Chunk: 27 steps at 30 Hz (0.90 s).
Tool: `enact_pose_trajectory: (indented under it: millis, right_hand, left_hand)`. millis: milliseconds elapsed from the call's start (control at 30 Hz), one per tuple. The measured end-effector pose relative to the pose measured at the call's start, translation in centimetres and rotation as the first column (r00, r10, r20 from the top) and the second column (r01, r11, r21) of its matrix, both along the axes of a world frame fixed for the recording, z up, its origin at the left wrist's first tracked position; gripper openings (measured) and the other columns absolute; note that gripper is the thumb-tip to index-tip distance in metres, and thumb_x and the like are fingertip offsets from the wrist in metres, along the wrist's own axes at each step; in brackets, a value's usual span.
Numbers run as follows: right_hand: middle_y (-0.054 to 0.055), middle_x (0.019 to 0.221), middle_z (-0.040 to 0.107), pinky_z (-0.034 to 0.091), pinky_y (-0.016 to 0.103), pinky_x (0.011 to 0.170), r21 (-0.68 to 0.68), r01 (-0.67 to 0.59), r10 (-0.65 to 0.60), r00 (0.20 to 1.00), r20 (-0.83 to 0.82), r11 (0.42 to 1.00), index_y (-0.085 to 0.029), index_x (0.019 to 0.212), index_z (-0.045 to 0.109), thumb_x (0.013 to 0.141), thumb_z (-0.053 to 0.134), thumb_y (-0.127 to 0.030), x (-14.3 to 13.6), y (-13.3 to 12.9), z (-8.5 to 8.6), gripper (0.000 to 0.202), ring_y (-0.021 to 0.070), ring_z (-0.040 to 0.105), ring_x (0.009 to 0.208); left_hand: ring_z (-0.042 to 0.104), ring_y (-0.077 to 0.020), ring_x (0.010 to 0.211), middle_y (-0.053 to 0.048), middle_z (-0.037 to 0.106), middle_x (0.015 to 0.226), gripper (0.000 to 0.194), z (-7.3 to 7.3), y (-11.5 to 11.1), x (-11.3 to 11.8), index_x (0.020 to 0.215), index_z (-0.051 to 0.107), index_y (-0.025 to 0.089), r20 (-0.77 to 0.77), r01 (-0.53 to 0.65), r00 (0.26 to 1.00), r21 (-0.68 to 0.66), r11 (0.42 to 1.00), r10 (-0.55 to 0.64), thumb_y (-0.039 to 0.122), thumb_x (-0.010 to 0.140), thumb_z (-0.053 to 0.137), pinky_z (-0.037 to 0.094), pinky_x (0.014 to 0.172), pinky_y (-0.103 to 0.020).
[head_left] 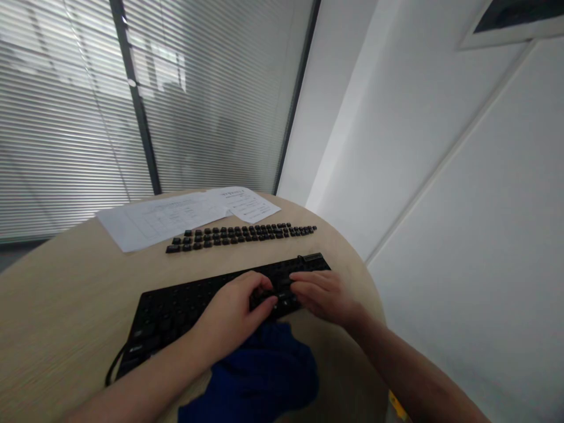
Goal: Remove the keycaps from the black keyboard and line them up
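Note:
A black keyboard (194, 294) lies at a slant on the table, some of its keycaps off at the far side. My left hand (235, 305) is over its near middle, fingers curled and thumb bent toward them; anything small between the fingertips is hidden. My right hand (324, 294) rests on the right part, with fingers stretched out side by side on the keys. Beyond the keyboard, loose black keycaps (233, 236) are laid out in several rows. A blue cloth (268, 376) lies just below the keyboard, between my forearms.
The round wooden table (57, 299) curves away to its right edge beside a white wall (476, 205). Printed paper sheets (167, 217) lie at the far side, behind the keycaps. A black cable (113, 364) bends out at the keyboard's left end. Blinds (211, 117) stand behind the table.

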State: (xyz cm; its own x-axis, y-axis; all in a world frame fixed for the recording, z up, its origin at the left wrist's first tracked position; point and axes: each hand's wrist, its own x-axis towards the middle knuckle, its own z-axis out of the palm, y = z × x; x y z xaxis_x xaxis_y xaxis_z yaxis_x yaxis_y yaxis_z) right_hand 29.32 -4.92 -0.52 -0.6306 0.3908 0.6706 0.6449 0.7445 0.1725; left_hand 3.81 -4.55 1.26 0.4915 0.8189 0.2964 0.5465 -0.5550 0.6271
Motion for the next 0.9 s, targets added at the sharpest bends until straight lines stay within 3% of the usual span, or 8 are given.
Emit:
enact_pose_trajectory:
  millis: [67, 100, 167, 300, 400, 567, 900]
  right_hand:
    - [0.004, 0.111, 0.076, 0.055, 0.027, 0.083, -0.097, 0.175, -0.182, 0.982, -0.059, 0.980, -0.025, 0.104, 0.070, 0.096, 0.055, -0.027, 2.4, 2.4, 0.8, 0.017, 0.0162, 0.072, 0.092]
    - [0.004, 0.112, 0.076, 0.055, 0.029, 0.084, -0.166, 0.301, -0.318, 0.944, -0.086, 0.939, -0.025, 0.106, 0.070, 0.096, 0.054, -0.030, 3.8, 4.0, 1.2, 0.020, 0.0172, 0.072, 0.091]
    - [0.002, 0.113, 0.075, 0.054, 0.030, 0.084, -0.334, 0.579, -0.629, 0.775, -0.057, 0.744, -0.027, 0.113, 0.070, 0.095, 0.055, -0.036, 6.6, 7.6, 1.6, 0.025, 0.0175, 0.071, 0.084]
    - [0.003, 0.107, 0.078, 0.054, 0.032, 0.082, -0.410, 0.711, -0.779, 0.627, -0.001, 0.572, -0.025, 0.105, 0.074, 0.092, 0.058, -0.032, 10.5, 13.7, 0.0, 0.022, 0.0219, 0.072, 0.090]
    - [0.003, 0.105, 0.078, 0.054, 0.031, 0.081, -0.435, 0.754, -0.829, 0.559, 0.030, 0.493, -0.025, 0.103, 0.075, 0.091, 0.058, -0.032, 11.4, 15.9, -2.2, 0.022, 0.0233, 0.072, 0.095]
    - [0.004, 0.108, 0.077, 0.053, 0.031, 0.083, -0.429, 0.780, -0.850, 0.525, 0.051, 0.456, -0.026, 0.108, 0.075, 0.095, 0.052, -0.039, 11.8, 17.3, -4.4, 0.028, 0.0229, 0.071, 0.098]
    - [0.004, 0.114, 0.076, 0.051, 0.032, 0.089, -0.447, 0.739, -0.797, 0.597, 0.087, 0.505, -0.027, 0.115, 0.073, 0.096, 0.053, -0.040, 11.9, 17.7, -4.7, 0.030, 0.0240, 0.069, 0.104]
  left_hand:
    - [0.064, -0.0242, 0.095, -0.007, 0.069, 0.100, 0.023, 0.0, 0.4, -0.5, 0.104, 0.065, 0.021, 0.009, -0.018, 1.000, 0.096, 0.995, 0.017, 0.036, 0.088, 0.057, 0.051, 0.086, -0.040]
    - [0.063, -0.0254, 0.100, -0.008, 0.069, 0.104, 0.025, 0.0, 0.6, -0.7, 0.107, 0.065, 0.021, 0.003, -0.020, 1.000, 0.146, 0.989, 0.020, 0.035, 0.089, 0.056, 0.050, 0.090, -0.042]
    - [0.062, -0.0267, 0.106, -0.009, 0.069, 0.108, 0.024, -0.2, 1.1, -1.1, 0.107, 0.066, 0.020, -0.028, -0.012, 0.999, 0.222, 0.975, 0.018, 0.032, 0.089, 0.056, 0.050, 0.095, -0.044]
    - [0.063, -0.0269, 0.107, -0.009, 0.070, 0.110, 0.024, -0.6, 1.7, -1.4, 0.108, 0.067, 0.020, -0.098, 0.020, 0.995, 0.267, 0.963, 0.007, 0.026, 0.088, 0.056, 0.051, 0.097, -0.045]
    - [0.066, -0.0261, 0.104, -0.009, 0.071, 0.108, 0.026, -0.9, 1.8, -1.6, 0.111, 0.067, 0.020, -0.126, 0.021, 0.992, 0.239, 0.971, 0.010, 0.026, 0.088, 0.055, 0.054, 0.093, -0.043]
    - [0.069, -0.0262, 0.100, -0.008, 0.073, 0.108, 0.028, -1.4, 2.3, -2.0, 0.112, 0.069, 0.024, -0.111, -0.011, 0.993, 0.234, 0.972, 0.038, 0.031, 0.089, 0.054, 0.056, 0.090, -0.043]
    - [0.072, -0.0259, 0.092, -0.006, 0.076, 0.104, 0.029, -1.1, 2.0, -1.8, 0.108, 0.072, 0.028, -0.121, 0.006, 0.992, 0.242, 0.970, 0.024, 0.035, 0.087, 0.054, 0.060, 0.082, -0.040]
